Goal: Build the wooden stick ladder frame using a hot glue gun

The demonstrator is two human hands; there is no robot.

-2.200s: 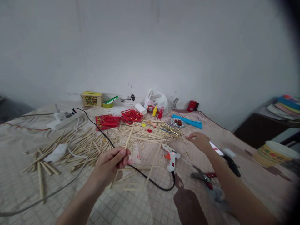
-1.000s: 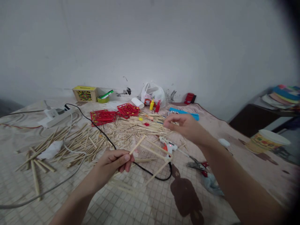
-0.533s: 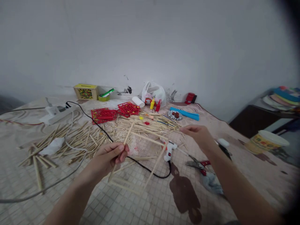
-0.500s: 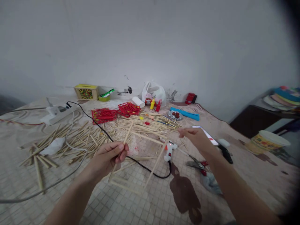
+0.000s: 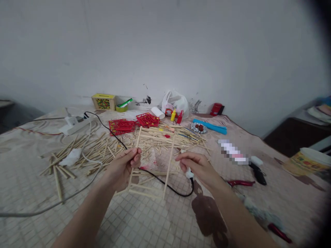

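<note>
My left hand [image 5: 129, 161] pinches the left side of a light wooden stick frame [image 5: 169, 167], which it holds up above the table. Two long sticks form the frame's sides, and thin crosspieces join them near the lower end. Just right of the frame, my right hand [image 5: 193, 166] has its fingers bent and drawn together, a small gap from the right stick. Whatever may be between those fingertips is too small to make out. Behind that hand, a white glue gun [image 5: 189, 173] is mostly hidden, its black cord [image 5: 165, 187] curving beneath the frame.
Loose wooden sticks [image 5: 100, 151] spread across the left and middle. Red plastic pieces [image 5: 121, 126], a white bag [image 5: 176, 103] and small bottles [image 5: 173, 115] stand farther back. Red-handled pliers [image 5: 241, 183], a blurred-out phone [image 5: 232, 151] and a paper cup [image 5: 307, 162] are at right.
My right hand has come left and down, close to the frame's right stick. The frame has turned more upright in my left hand. The view has shifted slightly.
</note>
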